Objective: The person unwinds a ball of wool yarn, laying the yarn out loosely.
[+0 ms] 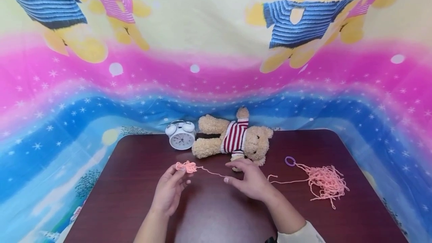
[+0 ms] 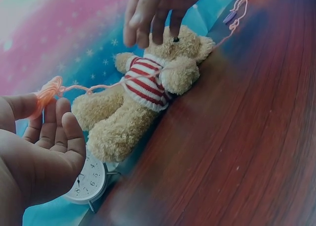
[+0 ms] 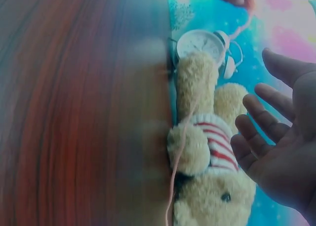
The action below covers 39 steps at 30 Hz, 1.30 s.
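Observation:
Between thumb and fingers my left hand (image 1: 169,188) pinches a small wound bundle of peach-pink yarn (image 1: 189,166), seen also as looped yarn (image 2: 48,91) in the left wrist view. A single strand runs from it to the right, towards a loose tangled heap of the same yarn (image 1: 326,183). My right hand (image 1: 251,179) hovers above the table beside that strand. Its fingers (image 3: 266,105) are spread and relaxed in the right wrist view, and the yarn strand (image 3: 183,139) passes apart from them there.
A teddy bear (image 1: 234,138) in a red-and-white striped shirt lies on its side at the back of the dark wooden table (image 1: 141,160). A white twin-bell alarm clock (image 1: 181,138) stands by its feet. A purple ring (image 1: 290,161) lies by the yarn heap. Patterned cloth (image 1: 216,74) hangs behind.

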### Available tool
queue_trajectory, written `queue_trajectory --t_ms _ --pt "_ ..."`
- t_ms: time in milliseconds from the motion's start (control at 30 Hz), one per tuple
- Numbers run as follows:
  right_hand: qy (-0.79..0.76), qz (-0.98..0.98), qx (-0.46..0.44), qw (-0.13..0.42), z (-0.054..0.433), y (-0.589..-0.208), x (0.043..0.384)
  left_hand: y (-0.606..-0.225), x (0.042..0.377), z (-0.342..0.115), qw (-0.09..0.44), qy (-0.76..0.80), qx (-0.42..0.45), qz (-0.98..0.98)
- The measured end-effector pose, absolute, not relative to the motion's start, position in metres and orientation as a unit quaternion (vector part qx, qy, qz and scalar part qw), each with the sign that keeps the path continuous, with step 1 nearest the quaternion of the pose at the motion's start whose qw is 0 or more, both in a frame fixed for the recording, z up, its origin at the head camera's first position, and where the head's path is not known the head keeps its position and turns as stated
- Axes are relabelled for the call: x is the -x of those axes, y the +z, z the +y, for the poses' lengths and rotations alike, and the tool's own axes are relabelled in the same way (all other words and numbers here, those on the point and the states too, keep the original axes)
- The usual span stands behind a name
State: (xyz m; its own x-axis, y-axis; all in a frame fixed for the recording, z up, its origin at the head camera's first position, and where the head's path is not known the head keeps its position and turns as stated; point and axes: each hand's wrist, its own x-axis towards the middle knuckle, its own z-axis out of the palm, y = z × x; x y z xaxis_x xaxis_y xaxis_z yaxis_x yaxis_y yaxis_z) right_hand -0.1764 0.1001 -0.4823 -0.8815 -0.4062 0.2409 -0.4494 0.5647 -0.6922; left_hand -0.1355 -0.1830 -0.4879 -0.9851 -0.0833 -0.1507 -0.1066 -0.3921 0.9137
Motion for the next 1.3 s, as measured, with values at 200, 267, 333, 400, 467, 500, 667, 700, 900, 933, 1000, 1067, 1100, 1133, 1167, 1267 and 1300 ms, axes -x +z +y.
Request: queue_trajectory --t_ms 200,267,333,400,467,500,667,700,900,933,1000,1067,1100,1133,1167,1267,1300 --pt "0.396 -0.878 -0.268 0.033 0.087 -0.485 0.178 -0.487 0.137 -0.175 0.014 0.83 0.078 0.552" --pt "0.396 -0.875 -0.277 0.04 0.083 -0.485 0.179 -0.486 0.138 -0.172 0.017 0.83 0.076 0.552" --pt "0.397 -0.871 -0.286 0.05 0.08 -0.485 0.18 -0.486 0.139 -0.169 0.018 0.83 0.077 0.551" --pt "0.401 -0.866 -0.293 0.057 0.078 -0.485 0.181 -0.485 0.139 -0.167 0.021 0.831 0.075 0.551" --pt "0.405 -0.863 -0.296 0.066 0.075 -0.484 0.181 -0.484 0.14 -0.165 0.022 0.83 0.072 0.552" --pt "0.406 -0.862 -0.296 0.071 0.074 -0.484 0.182 -0.484 0.141 -0.164 0.023 0.832 0.073 0.55" --pt "0.419 -0.856 -0.291 0.08 0.071 -0.482 0.181 -0.482 0.142 -0.16 0.028 0.833 0.071 0.548" --pt "0.422 -0.855 -0.291 0.082 0.071 -0.482 0.181 -0.481 0.142 -0.16 0.029 0.834 0.071 0.546" --pt "0.446 -0.844 -0.287 0.08 0.067 -0.483 0.18 -0.48 0.141 -0.156 0.03 0.837 0.066 0.543" --pt "0.451 -0.842 -0.285 0.08 0.066 -0.483 0.18 -0.481 0.141 -0.156 0.031 0.838 0.066 0.541" --pt "0.461 -0.839 -0.279 0.079 0.064 -0.484 0.18 -0.481 0.14 -0.155 0.033 0.839 0.066 0.539" --pt "0.47 -0.836 -0.273 0.076 0.062 -0.484 0.18 -0.482 0.139 -0.154 0.034 0.841 0.065 0.536" --pt "0.472 -0.836 -0.27 0.075 0.061 -0.484 0.181 -0.482 0.139 -0.154 0.035 0.841 0.064 0.536" --pt "0.474 -0.836 -0.267 0.074 0.06 -0.485 0.181 -0.483 0.138 -0.153 0.037 0.841 0.063 0.535" --pt "0.474 -0.837 -0.265 0.073 0.059 -0.485 0.181 -0.483 0.138 -0.153 0.038 0.842 0.063 0.535" --pt "0.471 -0.839 -0.263 0.07 0.057 -0.488 0.182 -0.483 0.137 -0.152 0.042 0.844 0.059 0.532" --pt "0.469 -0.84 -0.264 0.07 0.057 -0.489 0.183 -0.482 0.136 -0.151 0.043 0.844 0.057 0.532"
